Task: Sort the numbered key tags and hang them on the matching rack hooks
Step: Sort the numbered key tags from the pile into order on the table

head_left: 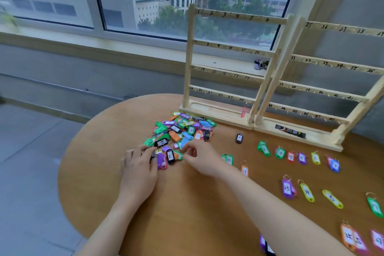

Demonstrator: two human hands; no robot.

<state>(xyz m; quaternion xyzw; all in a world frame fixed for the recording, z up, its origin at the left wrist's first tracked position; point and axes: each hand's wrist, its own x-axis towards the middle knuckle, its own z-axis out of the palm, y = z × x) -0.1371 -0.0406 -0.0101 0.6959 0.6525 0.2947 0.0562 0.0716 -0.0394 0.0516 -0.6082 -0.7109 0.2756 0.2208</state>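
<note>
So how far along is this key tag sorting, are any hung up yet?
About halfway through sorting. Done: tags laid in number order on the table's right, like the green 2 tag and purple 13 tag. In hand: both the left hand and right hand pick through the mixed pile. Left: the racks look almost bare.

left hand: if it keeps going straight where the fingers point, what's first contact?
Probably the black tag at the near edge of the tag pile. The left hand points up and away from the person, fingers already at the pile's edge; depth is unclear.
</note>
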